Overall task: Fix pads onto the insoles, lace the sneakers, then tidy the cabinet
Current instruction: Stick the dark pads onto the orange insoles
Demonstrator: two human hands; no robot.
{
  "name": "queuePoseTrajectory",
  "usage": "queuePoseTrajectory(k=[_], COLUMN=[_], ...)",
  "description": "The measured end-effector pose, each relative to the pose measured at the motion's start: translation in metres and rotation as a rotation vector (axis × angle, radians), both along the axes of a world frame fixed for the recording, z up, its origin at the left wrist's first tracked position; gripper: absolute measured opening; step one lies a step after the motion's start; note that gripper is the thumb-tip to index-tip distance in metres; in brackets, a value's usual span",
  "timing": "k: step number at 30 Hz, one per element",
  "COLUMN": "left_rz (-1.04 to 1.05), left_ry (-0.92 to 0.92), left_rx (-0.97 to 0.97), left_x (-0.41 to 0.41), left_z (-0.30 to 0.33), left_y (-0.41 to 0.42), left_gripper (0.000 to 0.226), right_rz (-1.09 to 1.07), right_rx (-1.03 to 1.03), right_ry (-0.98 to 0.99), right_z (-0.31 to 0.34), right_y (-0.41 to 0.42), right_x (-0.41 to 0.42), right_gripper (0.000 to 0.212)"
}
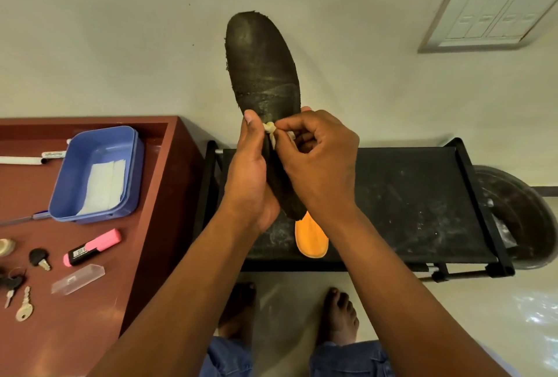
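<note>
1. At frame centre we see a dark, worn, foot-shaped insole [262, 74] held upright, its rounded toe end pointing to the top of the frame and its heel end down between the wrists.
2. The left hand [250, 171] grips the insole's lower half from the left, thumb up along the edge and palm wrapped under the heel end.
3. The right hand [317, 159] has its fingers curled; thumb and forefinger pinch a small crumpled whitish piece [270, 130] against the insole's left edge, just beside the left thumb. We cannot tell whether this piece is a pad or a backing strip.
4. Below the insole's heel, an orange, rounded flat piece [311, 240] lies on the black dusty top shelf of a metal-framed rack [407, 195], in the centre-right of the frame.
5. At left stands a reddish-brown wooden cabinet top [145, 240]. On it: a blue rectangular plastic box [99, 171] with white folded sheets [104, 186] inside, a pink highlighter with black label [92, 246], a clear plastic case [78, 278], a silver key [24, 305], a black-headed key [40, 258], and a white pen [22, 160].
6. Upper right of the frame: a grey switch panel [495, 14] on the pale wall.
7. Bottom centre: two bare feet [339, 316] and blue denim trouser legs on the pale floor.
</note>
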State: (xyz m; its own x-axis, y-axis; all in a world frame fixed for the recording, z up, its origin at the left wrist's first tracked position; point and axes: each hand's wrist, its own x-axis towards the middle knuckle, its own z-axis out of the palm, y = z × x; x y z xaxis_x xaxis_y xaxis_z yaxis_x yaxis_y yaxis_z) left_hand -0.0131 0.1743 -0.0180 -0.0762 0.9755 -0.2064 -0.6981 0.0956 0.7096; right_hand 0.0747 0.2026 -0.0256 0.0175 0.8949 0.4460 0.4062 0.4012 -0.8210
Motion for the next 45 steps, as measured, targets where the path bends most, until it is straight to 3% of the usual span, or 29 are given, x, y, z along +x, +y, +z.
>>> queuePoseTrajectory(k=[5,12,18,26,33,41,45], left_rz=[0.015,-0.07,0.017,-0.1,0.017,-0.114,-0.059], left_ry=[-0.037,-0.016,-0.043,0.007,0.013,0.01,-0.027], left_rx=[-0.065,-0.098,-0.141,-0.149,-0.174,-0.14,-0.148], left_x=[-0.011,0.016,0.001,0.025,0.002,0.021,0.012], left_z=[0.003,0.0,-0.003,-0.001,-0.007,-0.001,-0.004], left_y=[0.0,-0.01,-0.004,-0.012,-0.001,-0.009,-0.005], left_gripper=[0.072,0.069,0.068,0.066,0.067,0.065,0.066], right_rz=[0.141,-0.091,0.195,-0.133,0.207,-0.115,0.121], right_rx=[-0.106,-0.039,-0.216,-0.096,-0.261,-0.15,-0.231], right_ry=[-0.04,0.109,0.032,0.131,-0.001,0.185,0.085], right_z=[-0.002,-0.001,-0.001,0.0,-0.002,0.003,0.003], right_y=[0.001,0.006,0.007,0.008,0.008,0.009,0.016], right_x=[-0.005,0.009,0.004,0.014,0.007,0.01,0.015], right_gripper=[0.009,0.006,0.008,0.006,0.008,0.005,0.008])
